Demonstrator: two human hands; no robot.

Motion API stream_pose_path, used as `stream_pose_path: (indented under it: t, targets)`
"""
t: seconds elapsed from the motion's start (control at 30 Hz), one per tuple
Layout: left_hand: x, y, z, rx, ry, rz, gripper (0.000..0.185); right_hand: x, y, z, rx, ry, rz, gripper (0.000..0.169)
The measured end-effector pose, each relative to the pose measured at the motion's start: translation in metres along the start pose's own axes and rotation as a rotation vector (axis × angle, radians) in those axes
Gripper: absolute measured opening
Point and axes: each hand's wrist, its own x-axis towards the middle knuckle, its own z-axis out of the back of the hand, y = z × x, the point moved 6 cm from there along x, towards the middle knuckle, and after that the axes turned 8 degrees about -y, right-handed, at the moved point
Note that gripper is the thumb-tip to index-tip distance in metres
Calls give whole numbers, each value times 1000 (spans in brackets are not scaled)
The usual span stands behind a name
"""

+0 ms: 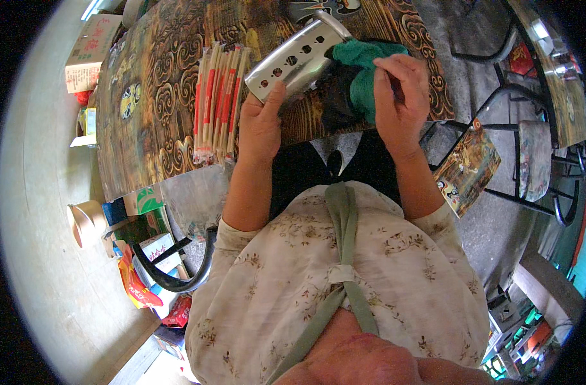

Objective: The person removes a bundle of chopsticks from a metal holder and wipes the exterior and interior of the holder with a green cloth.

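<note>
My left hand (261, 125) grips the near end of a shiny stainless-steel holder (297, 57), its thumb on the side wall. The holder is tilted above the table and has a row of several cut-out holes. In my right hand (402, 98) a green cloth (366, 62) is pinched between thumb and fingers. The cloth reaches the holder's far right end and hangs down beside it; whether part goes inside is hidden. Left of my left hand, several paper-and-plastic-wrapped pairs of chopsticks (219, 101) with red bands lie on the patterned wooden table (172, 57).
A stool or chair with a black metal frame (177, 284) stands at lower left, near boxes and packets (158, 250). Cardboard cartons (93, 53) are beyond the table's left edge. On the right are chairs with patterned seats (471, 166) and another table (562, 96).
</note>
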Motion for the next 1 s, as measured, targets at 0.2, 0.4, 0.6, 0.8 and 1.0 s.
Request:
stream_pose_path:
  t: [0.2,0.4,0.6,0.8,1.0]
  targets:
    - [-15,13,10,129,-221,182,53,-18,-10,-30,-113,94,-69,22]
    - [-9,18,1,-260,-102,220,59,-61,27,-64,143,473,107,31]
    - [-6,32,17,-115,-162,237,55,-24,6,-41,-123,154,109,32]
    - [-3,30,7,-219,-203,314,50,-38,14,-53,-25,278,77,34]
    - [0,-4,-6,-258,-97,269,53,-47,11,-56,-9,369,35,30]
